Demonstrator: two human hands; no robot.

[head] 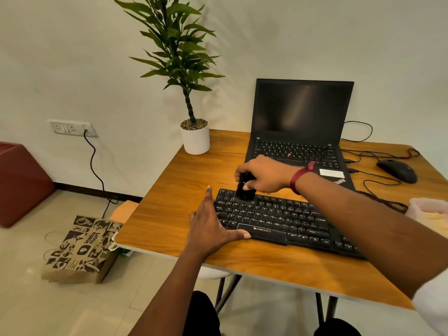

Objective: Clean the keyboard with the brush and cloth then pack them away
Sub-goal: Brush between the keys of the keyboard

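Note:
A black keyboard (286,220) lies slanted on the wooden table (174,190), near its front edge. My right hand (261,175) grips a small black brush (245,190), whose bristles touch the keys at the keyboard's far left corner. Against the keyboard's left end rests my left hand (208,226), flat with straight fingers, its thumb along the front edge by the space bar. An orange cloth (122,210) shows just past the table's left edge, lower than the tabletop.
An open black laptop (300,132) stands behind the keyboard. A white potted plant (195,137) occupies the far left corner. A black mouse (397,170) with cables lies at the right, beside a pale container (429,209). A printed paper bag (82,251) sits on the floor.

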